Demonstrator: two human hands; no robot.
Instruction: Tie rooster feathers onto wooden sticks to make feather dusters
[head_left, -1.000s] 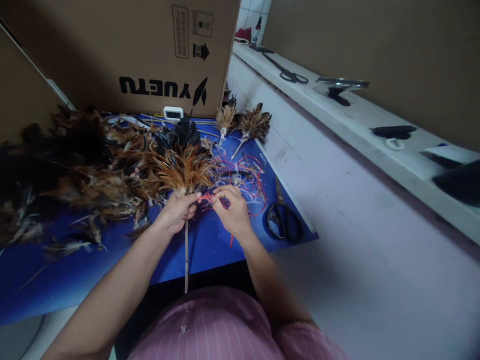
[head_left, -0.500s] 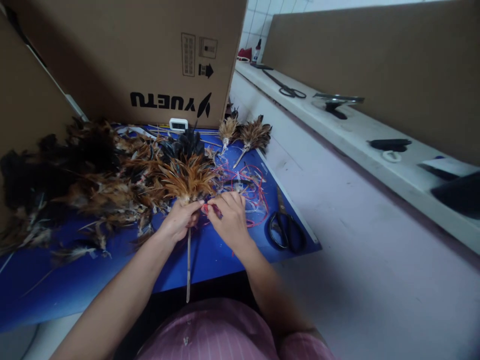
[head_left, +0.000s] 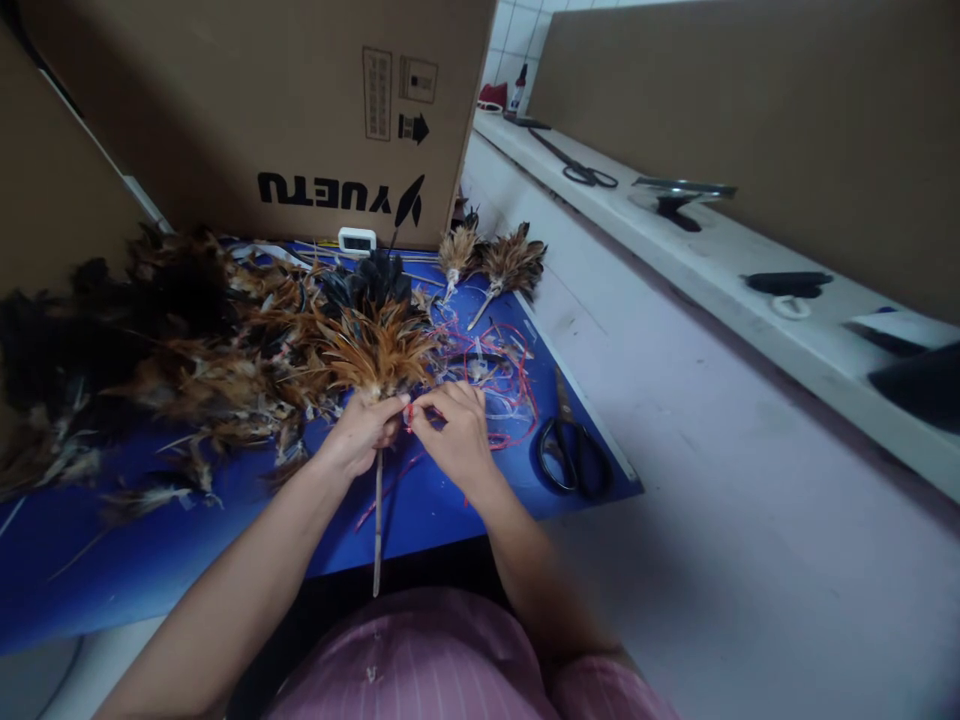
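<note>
My left hand point(head_left: 364, 432) is closed around the neck of a feather duster point(head_left: 379, 350), where brown and black feathers meet a thin wooden stick point(head_left: 377, 540). The feathers fan out away from me and the stick points back toward my body. Just right of the neck, my right hand point(head_left: 452, 425) pinches a red string point(head_left: 409, 415) between thumb and forefinger. The string's far end at the duster is hidden by my fingers. More red and clear string point(head_left: 517, 385) lies tangled on the blue table beyond my right hand.
Loose feather bunches point(head_left: 217, 385) cover the table's left side. Black-handled scissors point(head_left: 571, 455) lie at the right edge. Two small dusters point(head_left: 514, 258) and a white digital device point(head_left: 357, 240) sit at the back, before a large cardboard box point(head_left: 225, 110). A ledge point(head_left: 637, 215) holding several items runs along the right.
A red strand now shows on the table beside the stick, below my hands. Both hands stay close together at the duster's neck, with only slight finger movement. The camera view has shifted slightly.
</note>
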